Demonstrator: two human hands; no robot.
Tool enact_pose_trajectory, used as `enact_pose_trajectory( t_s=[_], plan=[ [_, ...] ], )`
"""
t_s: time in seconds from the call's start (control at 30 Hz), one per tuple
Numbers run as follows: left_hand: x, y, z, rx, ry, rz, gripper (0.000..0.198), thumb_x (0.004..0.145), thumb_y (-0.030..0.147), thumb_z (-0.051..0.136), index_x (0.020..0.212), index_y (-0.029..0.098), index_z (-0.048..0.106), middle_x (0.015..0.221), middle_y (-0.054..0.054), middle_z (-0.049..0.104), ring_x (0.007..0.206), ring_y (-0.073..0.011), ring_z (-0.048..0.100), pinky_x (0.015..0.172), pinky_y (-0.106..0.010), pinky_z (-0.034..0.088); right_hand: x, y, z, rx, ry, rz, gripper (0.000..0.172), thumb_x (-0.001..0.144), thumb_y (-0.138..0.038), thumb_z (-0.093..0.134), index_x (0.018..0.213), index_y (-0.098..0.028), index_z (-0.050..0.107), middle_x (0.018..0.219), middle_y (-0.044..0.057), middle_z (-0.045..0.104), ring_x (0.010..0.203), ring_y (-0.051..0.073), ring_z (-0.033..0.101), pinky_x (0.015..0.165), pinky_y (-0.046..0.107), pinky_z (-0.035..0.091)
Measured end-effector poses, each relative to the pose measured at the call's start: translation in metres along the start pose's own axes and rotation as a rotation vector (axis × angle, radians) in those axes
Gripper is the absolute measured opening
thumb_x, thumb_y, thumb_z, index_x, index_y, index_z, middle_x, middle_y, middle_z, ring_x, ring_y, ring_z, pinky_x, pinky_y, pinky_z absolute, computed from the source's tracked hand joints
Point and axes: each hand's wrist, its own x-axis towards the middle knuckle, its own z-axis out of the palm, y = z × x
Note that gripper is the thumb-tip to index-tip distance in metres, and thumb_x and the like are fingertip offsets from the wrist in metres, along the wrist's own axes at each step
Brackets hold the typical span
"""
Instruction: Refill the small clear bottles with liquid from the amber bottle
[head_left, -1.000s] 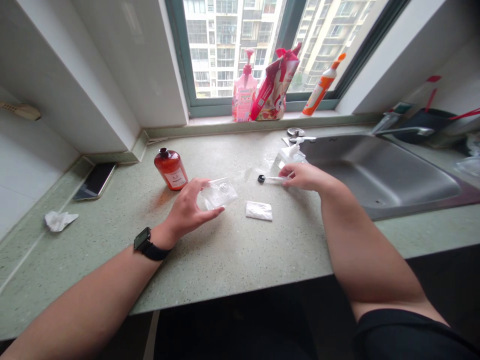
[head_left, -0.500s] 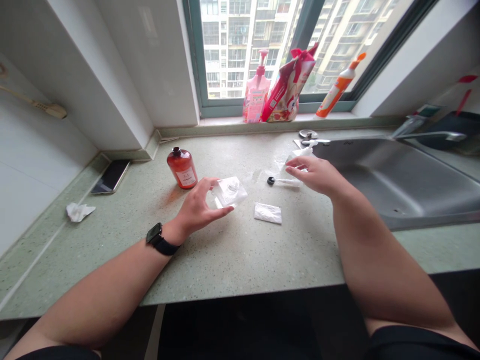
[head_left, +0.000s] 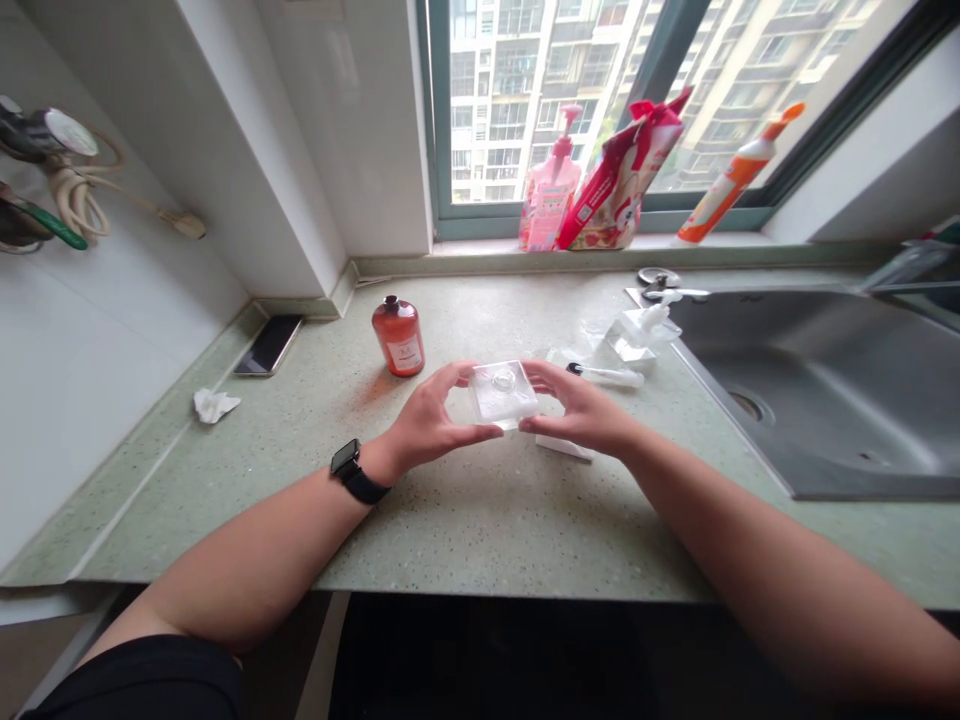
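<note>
Between my two hands is a clear square bottle [head_left: 504,392] with a round neck on top and no pump in it. My left hand [head_left: 435,412] grips its left side, fingers behind and thumb in front. On its right side, my right hand [head_left: 577,408] holds it the same way. A folded white tissue [head_left: 566,447] lies partly hidden under my right hand. Behind that hand is a pump head [head_left: 611,376] with a black collar, lying on its side. An amber-red bottle [head_left: 399,340] without a cap stands behind my left hand.
Another clear square bottle with a white pump [head_left: 637,332] lies near the steel sink [head_left: 840,400]. A phone [head_left: 268,346] and crumpled tissue [head_left: 215,406] lie at left. A pink pump bottle [head_left: 551,200], red bag [head_left: 622,185] and orange bottle [head_left: 726,190] line the windowsill.
My right hand has let go near the pump bottle by the sink and come left onto the clear square bottle. My view has swung a little to the left.
</note>
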Motion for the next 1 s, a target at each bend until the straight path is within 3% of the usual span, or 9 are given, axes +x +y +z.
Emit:
enact_pose_trajectory(
  t_s=[0.23, 0.4, 0.47, 0.57, 0.67, 0.77, 0.9, 1.0],
  plan=[
    [0.001, 0.000, 0.001, -0.026, -0.017, 0.020, 0.078, 0.073, 0.049, 0.097, 0.136, 0.021, 0.060, 0.129, -0.013, 0.073, 0.118, -0.0302, 0.071, 0.106, -0.049, 0.057, 0.003, -0.002, 0.004, 0.132, -0.048, 0.025, 0.071, 0.077, -0.049, 0.090, 0.138, -0.031, 0.059, 0.134, 0.010, 0.072, 0.124, 0.031, 0.070, 0.113, 0.056, 0.054],
    [0.000, 0.003, 0.000, 0.037, -0.012, 0.050, 0.085, 0.071, 0.062, 0.094, 0.138, 0.022, 0.059, 0.131, -0.014, 0.071, 0.119, -0.0321, 0.070, 0.107, -0.052, 0.057, 0.003, -0.006, 0.008, 0.150, -0.006, 0.024, 0.068, 0.076, -0.048, 0.091, 0.134, -0.031, 0.061, 0.133, 0.009, 0.073, 0.123, 0.032, 0.070, 0.111, 0.054, 0.055],
    [0.000, 0.005, -0.008, 0.112, 0.024, 0.092, 0.092, 0.070, 0.069, 0.091, 0.142, 0.023, 0.056, 0.136, -0.015, 0.067, 0.119, -0.0328, 0.069, 0.109, -0.054, 0.055, 0.003, -0.006, 0.007, 0.170, 0.013, 0.017, 0.068, 0.076, -0.047, 0.092, 0.134, -0.032, 0.061, 0.135, 0.009, 0.072, 0.124, 0.031, 0.069, 0.112, 0.054, 0.054],
    [0.004, 0.003, -0.027, 0.275, 0.204, 0.119, 0.086, 0.081, 0.074, 0.080, 0.146, 0.026, 0.051, 0.139, -0.015, 0.063, 0.117, -0.0312, 0.068, 0.111, -0.055, 0.054, 0.003, -0.003, 0.004, 0.184, 0.043, 0.032, 0.070, 0.074, -0.047, 0.093, 0.134, -0.032, 0.061, 0.135, 0.009, 0.073, 0.125, 0.031, 0.069, 0.112, 0.055, 0.053],
    [0.012, -0.013, -0.047, 0.414, 0.454, 0.103, 0.079, 0.090, 0.073, 0.071, 0.149, 0.029, 0.043, 0.143, -0.015, 0.056, 0.128, -0.0308, 0.062, 0.115, -0.054, 0.051, 0.004, 0.002, 0.000, 0.170, 0.084, 0.051, 0.070, 0.074, -0.049, 0.093, 0.134, -0.031, 0.061, 0.133, 0.009, 0.074, 0.126, 0.032, 0.069, 0.113, 0.055, 0.053],
    [0.019, -0.040, -0.061, 0.436, 0.564, 0.039, 0.091, 0.087, 0.070, 0.076, 0.156, 0.029, 0.032, 0.153, -0.019, 0.046, 0.138, -0.0329, 0.056, 0.119, -0.057, 0.046, 0.005, 0.006, -0.003, 0.156, 0.146, 0.049, 0.070, 0.075, -0.051, 0.092, 0.134, -0.030, 0.062, 0.135, 0.010, 0.073, 0.128, 0.032, 0.068, 0.113, 0.054, 0.053],
    [0.024, -0.074, -0.064, 0.344, 0.529, -0.119, 0.107, 0.077, 0.065, 0.089, 0.157, 0.027, 0.030, 0.154, -0.022, 0.047, 0.143, -0.0373, 0.054, 0.120, -0.061, 0.044, 0.005, 0.009, -0.004, 0.144, 0.189, 0.055, 0.070, 0.075, -0.052, 0.091, 0.135, -0.030, 0.063, 0.137, 0.011, 0.072, 0.128, 0.032, 0.068, 0.112, 0.055, 0.054],
    [0.025, -0.085, -0.062, 0.270, 0.472, -0.182, 0.101, 0.078, 0.056, 0.090, 0.156, 0.026, 0.032, 0.151, -0.021, 0.054, 0.139, -0.0356, 0.060, 0.115, -0.059, 0.049, 0.005, 0.009, -0.004, 0.138, 0.206, 0.053, 0.071, 0.074, -0.053, 0.092, 0.134, -0.030, 0.063, 0.137, 0.011, 0.072, 0.127, 0.032, 0.067, 0.112, 0.055, 0.054]
  ],
)
